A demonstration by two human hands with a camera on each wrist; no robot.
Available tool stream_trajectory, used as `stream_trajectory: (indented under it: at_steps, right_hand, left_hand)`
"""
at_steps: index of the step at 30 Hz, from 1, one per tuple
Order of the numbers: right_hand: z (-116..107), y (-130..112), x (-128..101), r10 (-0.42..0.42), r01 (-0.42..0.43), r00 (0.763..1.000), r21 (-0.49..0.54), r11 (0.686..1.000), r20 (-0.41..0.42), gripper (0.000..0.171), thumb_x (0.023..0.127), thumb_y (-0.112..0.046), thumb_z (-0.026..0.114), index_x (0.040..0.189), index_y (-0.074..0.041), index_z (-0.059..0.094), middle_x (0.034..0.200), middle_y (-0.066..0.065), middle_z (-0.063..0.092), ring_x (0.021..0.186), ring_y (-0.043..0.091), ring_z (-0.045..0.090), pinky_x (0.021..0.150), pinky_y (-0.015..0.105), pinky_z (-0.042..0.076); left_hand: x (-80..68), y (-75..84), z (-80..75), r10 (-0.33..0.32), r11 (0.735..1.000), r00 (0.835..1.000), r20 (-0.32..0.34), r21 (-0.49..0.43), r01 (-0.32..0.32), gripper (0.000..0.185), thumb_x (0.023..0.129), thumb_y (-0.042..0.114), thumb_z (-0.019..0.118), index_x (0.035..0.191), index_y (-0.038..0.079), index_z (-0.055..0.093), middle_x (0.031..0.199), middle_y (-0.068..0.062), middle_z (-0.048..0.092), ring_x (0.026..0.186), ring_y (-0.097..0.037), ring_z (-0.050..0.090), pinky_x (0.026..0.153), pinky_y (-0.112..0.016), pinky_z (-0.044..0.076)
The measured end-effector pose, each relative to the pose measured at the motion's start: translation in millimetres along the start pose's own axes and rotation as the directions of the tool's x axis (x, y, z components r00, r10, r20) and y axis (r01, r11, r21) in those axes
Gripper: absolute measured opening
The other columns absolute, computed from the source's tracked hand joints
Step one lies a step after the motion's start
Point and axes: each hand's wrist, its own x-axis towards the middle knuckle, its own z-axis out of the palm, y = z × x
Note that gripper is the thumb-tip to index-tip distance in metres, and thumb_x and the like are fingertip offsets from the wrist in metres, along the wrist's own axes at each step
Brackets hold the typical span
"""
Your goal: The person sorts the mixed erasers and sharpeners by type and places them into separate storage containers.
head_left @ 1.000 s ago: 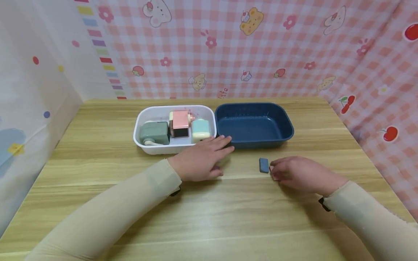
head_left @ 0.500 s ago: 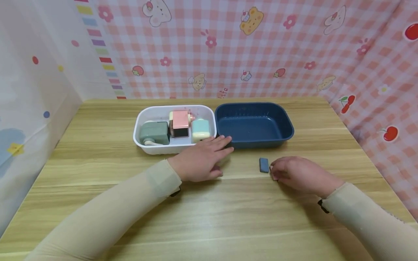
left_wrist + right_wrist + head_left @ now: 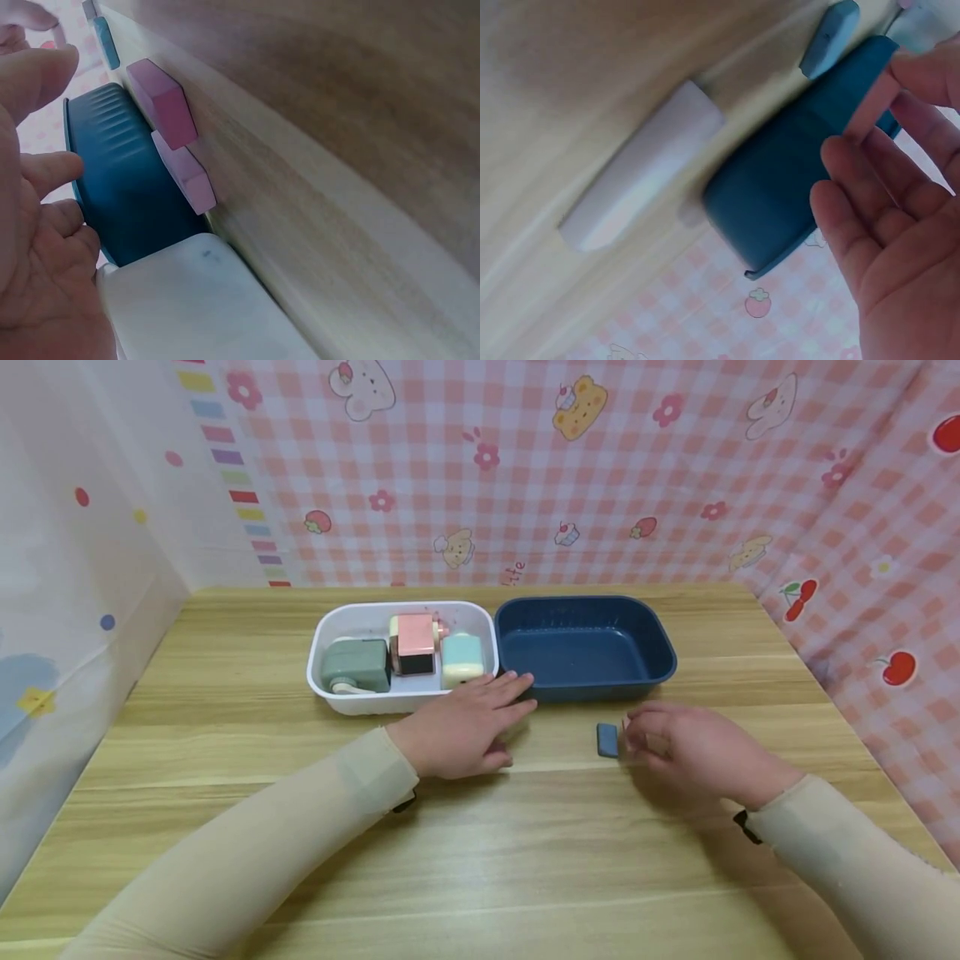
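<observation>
A thin pink block (image 3: 871,111) is pinched btwn thumb & fingers of the R hand (image 3: 693,747), in front of the navy tray (image 3: 577,652). L hand (image 3: 457,727) is held palm down, fingers extended & spread, at the front corners where the trays meet; whether either rim is touched can't be told. The hands are kept apart. A blue block (image 3: 607,740) is laid on the wooden table (image 3: 450,877) just beside the R fingertips; a pale block (image 3: 641,172) is seen nearby in the R wrist view. Two more pieces, a deep pink block (image 3: 161,101) & a light pink block (image 3: 182,172), are shown by the navy tray in the L wrist view. In the white tray (image 3: 375,703) are held a grey-green gadget (image 3: 356,662) w/ pale crank, a pink gadget (image 3: 415,639) & a mint gadget (image 3: 462,653). On the checked cloth (image 3: 510,493) "life" lettering (image 3: 513,574) can be read, printed in red, slanted.
</observation>
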Motion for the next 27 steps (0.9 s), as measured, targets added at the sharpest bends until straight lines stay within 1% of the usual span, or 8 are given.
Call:
stream_trajectory:
  at_steps: [3, 5, 10, 14, 18, 22, 27]
  right_hand:
    - [-6, -2, 3, 0.041, -0.041, 0.999, 0.016, 0.999, 0.001, 0.017, 0.088, -0.010, 0.085, 0.101, -0.018, 0.077, 0.115, 0.001, 0.074, 0.108, 0.020, 0.071, 0.092, 0.044, 0.063]
    - [-10, -2, 6, 0.046, -0.046, 0.999, 0.022, 0.999, -0.010, 0.017, 0.088, -0.010, 0.085, 0.102, -0.017, 0.077, 0.117, 0.002, 0.073, 0.109, 0.021, 0.071, 0.093, 0.045, 0.062]
    - [-15, -1, 16, 0.022, -0.021, 0.998, 0.017, 1.000, -0.066, 0.017, 0.088, -0.009, 0.084, 0.103, -0.014, 0.075, 0.117, 0.004, 0.072, 0.107, 0.021, 0.071, 0.090, 0.043, 0.063]
    - [-21, -1, 25, 0.013, -0.011, 0.994, 0.026, 1.000, -0.106, 0.015, 0.090, -0.009, 0.083, 0.102, -0.013, 0.076, 0.115, 0.005, 0.073, 0.106, 0.022, 0.071, 0.090, 0.045, 0.063]
    - [-24, 1, 38, -0.017, 0.018, 0.990, 0.009, 1.000, -0.143, 0.013, 0.091, -0.010, 0.082, 0.102, -0.011, 0.076, 0.113, 0.006, 0.074, 0.104, 0.022, 0.071, 0.090, 0.045, 0.063]
    - [-26, 2, 50, -0.029, 0.030, 0.987, -0.001, 1.000, -0.156, 0.012, 0.093, -0.011, 0.080, 0.104, -0.010, 0.075, 0.116, 0.007, 0.073, 0.110, 0.025, 0.071, 0.092, 0.046, 0.062]
    - [-25, 1, 64, -0.006, 0.005, 0.991, -0.011, 1.000, -0.136, 0.011, 0.096, -0.014, 0.078, 0.106, -0.011, 0.074, 0.121, 0.007, 0.072, 0.116, 0.025, 0.069, 0.097, 0.046, 0.060]
  left_hand:
    - [0.0, 0.1, 0.2, 0.002, 1.000, 1.000, -0.002, 0.004, -0.002, 0.075, 0.104, 0.044, 0.063, 0.165, 0.010, 0.036, 0.177, -0.013, 0.016, 0.165, -0.031, 0.017, 0.135, -0.042, 0.014]
    - [0.3, 0.0, 0.7, 0.004, 1.000, 1.000, -0.005, 0.006, -0.004, 0.075, 0.104, 0.044, 0.063, 0.165, 0.010, 0.036, 0.177, -0.014, 0.017, 0.165, -0.031, 0.017, 0.135, -0.042, 0.015]
    - [0.5, 0.0, 1.4, -0.002, 1.000, 1.000, -0.006, 0.005, 0.002, 0.074, 0.104, 0.044, 0.064, 0.164, 0.011, 0.037, 0.177, -0.013, 0.016, 0.165, -0.030, 0.017, 0.135, -0.041, 0.014]
    - [0.8, 0.1, 1.6, -0.008, 1.000, 1.000, -0.001, 0.006, 0.008, 0.074, 0.104, 0.045, 0.064, 0.164, 0.011, 0.037, 0.178, -0.012, 0.015, 0.165, -0.030, 0.016, 0.135, -0.041, 0.013]
    - [0.7, 0.4, 1.1, -0.014, 1.000, 1.000, 0.005, 0.007, 0.014, 0.074, 0.103, 0.046, 0.064, 0.164, 0.012, 0.038, 0.178, -0.011, 0.014, 0.165, -0.029, 0.016, 0.135, -0.040, 0.013]
    - [0.8, 0.7, 1.2, -0.024, 1.000, 1.000, 0.009, 0.002, 0.024, 0.074, 0.103, 0.047, 0.064, 0.164, 0.013, 0.039, 0.178, -0.010, 0.014, 0.165, -0.028, 0.015, 0.135, -0.040, 0.013]
    - [1.2, 0.5, 2.6, -0.030, 1.000, 0.999, 0.013, 0.003, 0.030, 0.072, 0.103, 0.048, 0.064, 0.163, 0.014, 0.042, 0.178, -0.008, 0.013, 0.166, -0.026, 0.012, 0.135, -0.040, 0.011]
